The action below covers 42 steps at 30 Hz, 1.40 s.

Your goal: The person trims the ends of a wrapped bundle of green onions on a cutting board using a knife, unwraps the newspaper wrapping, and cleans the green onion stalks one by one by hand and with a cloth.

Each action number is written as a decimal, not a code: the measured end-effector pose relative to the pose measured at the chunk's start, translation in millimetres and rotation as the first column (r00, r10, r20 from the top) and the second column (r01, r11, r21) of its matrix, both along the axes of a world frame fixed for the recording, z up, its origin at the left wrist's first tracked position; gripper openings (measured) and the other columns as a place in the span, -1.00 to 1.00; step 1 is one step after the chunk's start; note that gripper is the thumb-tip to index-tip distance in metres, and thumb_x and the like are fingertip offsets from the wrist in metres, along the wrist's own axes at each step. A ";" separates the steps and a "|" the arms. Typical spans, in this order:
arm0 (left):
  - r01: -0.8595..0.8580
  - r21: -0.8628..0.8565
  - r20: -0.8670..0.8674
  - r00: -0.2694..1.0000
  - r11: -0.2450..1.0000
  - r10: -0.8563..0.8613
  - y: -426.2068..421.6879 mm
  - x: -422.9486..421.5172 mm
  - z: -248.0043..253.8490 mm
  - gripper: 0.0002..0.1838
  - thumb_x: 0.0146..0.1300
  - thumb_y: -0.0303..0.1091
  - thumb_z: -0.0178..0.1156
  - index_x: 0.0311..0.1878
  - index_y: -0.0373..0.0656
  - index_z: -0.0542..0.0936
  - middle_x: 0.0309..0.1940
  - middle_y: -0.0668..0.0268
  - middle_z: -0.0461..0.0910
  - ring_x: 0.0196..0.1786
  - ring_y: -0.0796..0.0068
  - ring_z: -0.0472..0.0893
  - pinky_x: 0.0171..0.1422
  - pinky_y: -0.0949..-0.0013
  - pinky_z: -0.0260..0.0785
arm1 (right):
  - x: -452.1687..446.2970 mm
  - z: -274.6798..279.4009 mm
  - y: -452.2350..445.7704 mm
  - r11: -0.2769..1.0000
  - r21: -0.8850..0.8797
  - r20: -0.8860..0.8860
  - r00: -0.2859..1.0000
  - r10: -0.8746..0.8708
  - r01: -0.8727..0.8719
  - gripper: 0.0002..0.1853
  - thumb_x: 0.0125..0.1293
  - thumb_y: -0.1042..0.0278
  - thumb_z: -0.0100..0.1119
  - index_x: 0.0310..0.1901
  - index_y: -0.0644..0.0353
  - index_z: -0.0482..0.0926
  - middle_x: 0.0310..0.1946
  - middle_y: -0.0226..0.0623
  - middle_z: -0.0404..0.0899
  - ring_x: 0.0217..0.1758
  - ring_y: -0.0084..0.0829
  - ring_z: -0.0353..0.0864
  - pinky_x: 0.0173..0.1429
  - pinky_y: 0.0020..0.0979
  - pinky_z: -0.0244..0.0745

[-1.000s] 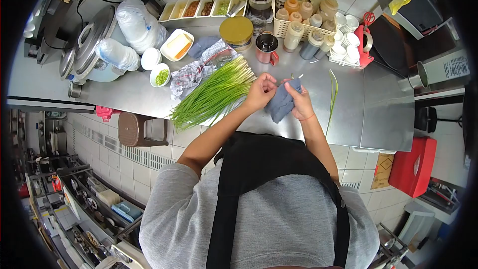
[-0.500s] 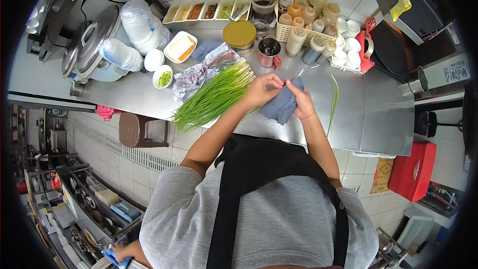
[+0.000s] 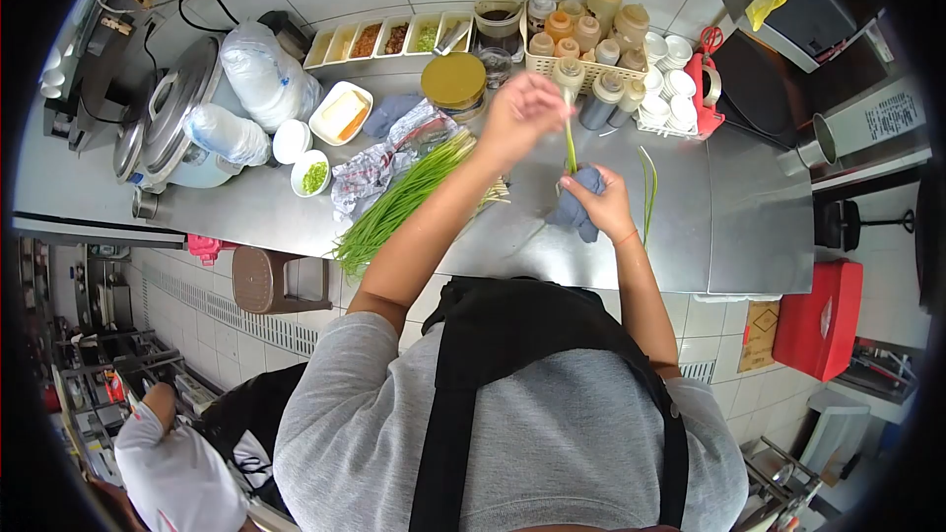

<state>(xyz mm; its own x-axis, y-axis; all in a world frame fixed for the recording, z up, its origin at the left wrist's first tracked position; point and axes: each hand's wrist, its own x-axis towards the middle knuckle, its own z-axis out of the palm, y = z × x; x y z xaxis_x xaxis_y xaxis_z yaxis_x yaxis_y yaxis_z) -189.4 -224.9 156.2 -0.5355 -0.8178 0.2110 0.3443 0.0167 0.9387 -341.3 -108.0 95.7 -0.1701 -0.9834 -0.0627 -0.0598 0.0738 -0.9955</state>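
Note:
My right hand is closed round a crumpled blue-grey cloth, its thumb on top. A spring onion stands up out of the cloth, pale end away from me. Beside that upper end is my left hand, raised over the table; its fingers are smeared by motion, so whether they grip anything does not show. Under my left forearm lies a big bunch of spring onions, roots pointing right. Further right, one loose spring onion rests on the steel table.
Along the back stand condiment trays, a gold-lidded tub and a basket of sauce bottles. A bowl of chopped greens sits left. Behind me at lower left is another person, near a brown stool.
My left hand has risen up and away from the cloth, blurring. The spring onion now stands visibly out of the cloth in my right hand. Another person has come further into view at lower left.

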 end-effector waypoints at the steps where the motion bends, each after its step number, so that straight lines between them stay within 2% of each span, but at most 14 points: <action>1: -0.092 0.069 -0.102 0.990 0.993 0.099 -4.3 4.6 14.9 -0.73 0.16 -0.54 0.24 -0.11 -0.17 0.40 -0.29 0.30 0.61 -0.22 0.55 0.63 -0.23 0.49 0.54 | -6.6 -3.3 5.2 1.000 -0.006 -0.131 0.991 0.028 -0.029 -0.75 0.10 0.34 0.37 -0.25 0.32 0.62 -0.38 -0.34 0.66 -0.37 -0.63 0.57 -0.21 -0.52 0.48; 5: -0.186 0.120 -0.436 0.873 0.975 0.220 -26.2 34.3 77.6 -0.78 0.25 -0.60 0.10 -0.08 -0.18 0.37 -0.21 0.19 0.60 -0.18 0.45 0.64 -0.14 0.43 0.61 | -68.9 -67.1 37.6 0.999 -0.039 -0.600 0.800 -0.030 0.007 -0.65 0.06 0.24 0.40 -0.25 0.37 0.61 -0.36 -0.19 0.68 -0.34 -0.53 0.63 -0.19 -0.48 0.49; 9: -0.003 0.135 -0.530 0.845 0.991 0.074 -28.1 51.1 99.3 -0.68 0.24 -0.56 0.13 0.03 -0.18 0.33 -0.17 0.10 0.58 -0.18 0.36 0.64 -0.18 0.38 0.63 | -143.8 -39.6 61.8 0.882 0.090 -0.554 0.759 -0.342 0.463 -0.62 0.07 0.12 0.39 -0.30 0.33 0.61 -0.48 -0.38 0.60 -0.42 -0.61 0.49 -0.32 -0.49 0.41; 12: 0.185 0.176 -0.375 0.921 0.967 -0.108 -13.8 19.7 81.9 -0.62 0.21 -0.59 0.15 0.06 -0.20 0.31 -0.20 0.10 0.59 -0.15 0.31 0.64 -0.17 0.37 0.64 | -157.9 11.9 50.3 0.857 0.042 -0.362 0.807 -0.467 0.514 -0.60 0.10 0.06 0.36 -0.31 0.31 0.60 -0.50 -0.45 0.54 -0.42 -0.64 0.42 -0.33 -0.54 0.35; 14: 0.143 0.213 -0.102 0.987 0.966 -0.124 9.1 -15.1 67.5 -0.59 0.22 -0.57 0.14 0.12 -0.12 0.32 -0.17 0.14 0.60 -0.11 0.33 0.63 -0.13 0.31 0.62 | -145.2 43.9 37.3 0.934 -0.090 -0.256 0.898 -0.357 0.345 -0.62 0.14 0.06 0.32 -0.32 0.30 0.60 -0.49 -0.45 0.55 -0.41 -0.66 0.43 -0.29 -0.58 0.35; 19: 0.131 0.340 -0.186 0.980 0.931 -0.070 37.9 -62.6 -0.7 -0.58 0.15 -0.56 0.25 0.00 -0.14 0.27 -0.28 0.34 0.53 -0.19 0.49 0.61 -0.20 0.39 0.62 | -74.3 86.1 24.4 0.965 -0.157 -0.142 0.972 0.187 -0.208 -0.71 0.21 0.17 0.23 -0.35 0.30 0.60 -0.50 -0.49 0.53 -0.41 -0.70 0.43 -0.28 -0.59 0.35; 22: 0.094 0.355 -0.204 0.979 0.930 -0.021 32.9 -48.8 -43.1 -0.58 0.14 -0.56 0.26 0.00 -0.18 0.29 -0.26 0.28 0.48 -0.21 0.45 0.60 -0.23 0.37 0.62 | -56.5 69.9 20.5 0.945 0.248 -0.260 0.925 0.278 -0.214 -0.73 0.04 0.24 0.35 -0.41 0.31 0.58 -0.57 -0.53 0.49 -0.48 -0.71 0.40 -0.34 -0.60 0.32; 24: 0.013 0.098 0.060 0.998 0.995 -0.019 24.6 -20.6 -66.0 -0.66 0.09 -0.51 0.31 -0.11 -0.21 0.40 -0.26 0.30 0.50 -0.22 0.47 0.60 -0.28 0.39 0.56 | -80.2 40.2 12.6 0.929 0.335 -0.400 0.868 0.292 -0.158 -0.71 0.03 0.21 0.35 -0.41 0.31 0.59 -0.58 -0.47 0.52 -0.51 -0.64 0.43 -0.34 -0.55 0.35; 26: -0.149 -0.414 0.383 0.866 0.898 0.321 12.3 29.1 -83.2 -0.80 0.08 -0.44 0.32 -0.25 -0.18 0.51 -0.35 0.31 0.59 -0.26 0.44 0.63 -0.22 0.33 0.52 | -111.8 7.1 5.3 0.911 0.406 -0.532 0.792 0.299 -0.072 -0.69 0.02 0.19 0.35 -0.41 0.31 0.59 -0.58 -0.42 0.55 -0.54 -0.58 0.47 -0.34 -0.50 0.38; 29: -0.035 -0.462 0.781 0.458 0.886 0.425 -5.8 99.5 -133.0 -0.80 -0.04 -0.38 0.35 -0.35 -0.13 0.55 -0.47 0.26 0.60 -0.32 0.31 0.63 -0.24 0.27 0.46 | -137.5 -34.3 -8.6 0.896 0.427 -0.814 0.486 0.320 0.125 -0.58 -0.01 0.04 0.36 -0.35 0.31 0.62 -0.48 -0.20 0.64 -0.43 -0.29 0.63 -0.24 -0.31 0.48; 34: 0.076 -0.358 0.907 0.265 0.931 0.327 10.0 147.0 -150.6 -0.87 -0.05 -0.37 0.29 -0.41 -0.07 0.54 -0.45 0.21 0.61 -0.31 0.16 0.62 -0.21 0.17 0.46 | -127.0 -32.8 -13.8 0.806 0.412 -0.908 0.266 0.324 0.424 -0.31 -0.06 -0.33 0.26 -0.29 0.31 0.66 -0.25 0.06 0.63 -0.01 -0.09 0.60 0.01 -0.15 0.46; 38: 0.017 -0.348 0.834 0.463 0.937 0.301 26.2 146.5 -150.2 -0.75 -0.14 -0.39 0.36 -0.36 -0.13 0.52 -0.41 0.23 0.61 -0.32 0.18 0.60 -0.23 0.20 0.44 | -137.2 6.0 -23.9 0.777 0.320 -0.943 0.264 0.204 0.541 -0.22 -0.08 -0.45 0.21 -0.28 0.31 0.66 -0.20 0.09 0.62 0.07 -0.07 0.56 0.09 -0.21 0.41; 40: -0.009 -0.355 0.796 0.522 0.935 0.307 28.4 144.4 -155.3 -0.77 -0.12 -0.42 0.34 -0.35 -0.14 0.52 -0.40 0.23 0.61 -0.30 0.17 0.60 -0.23 0.18 0.43 | -156.3 12.7 -29.9 0.899 0.168 -0.915 0.402 -0.010 0.404 -0.21 -0.02 -0.41 0.21 -0.17 0.35 0.62 -0.26 -0.11 0.65 -0.15 -0.21 0.65 -0.03 -0.31 0.48; 42: -0.070 -0.612 0.731 0.328 0.787 0.598 28.5 141.7 -157.5 -0.81 -0.06 -0.45 0.29 -0.35 -0.17 0.50 -0.41 0.21 0.59 -0.27 0.17 0.58 -0.24 0.17 0.42 | -154.4 17.0 -37.8 0.905 0.287 -0.794 0.606 0.041 0.314 -0.26 0.05 -0.36 0.19 -0.22 0.36 0.62 -0.36 -0.23 0.61 -0.27 -0.34 0.58 -0.11 -0.38 0.45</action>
<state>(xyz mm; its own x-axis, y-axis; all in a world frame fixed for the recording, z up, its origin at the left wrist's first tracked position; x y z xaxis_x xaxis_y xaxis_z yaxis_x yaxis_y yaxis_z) -47.7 -196.4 -1.3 -0.3172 -0.9325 0.1726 -0.7723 0.3597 0.5236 -495.7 -145.9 112.7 -0.4581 -0.8703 -0.1810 -0.7401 0.4862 -0.4646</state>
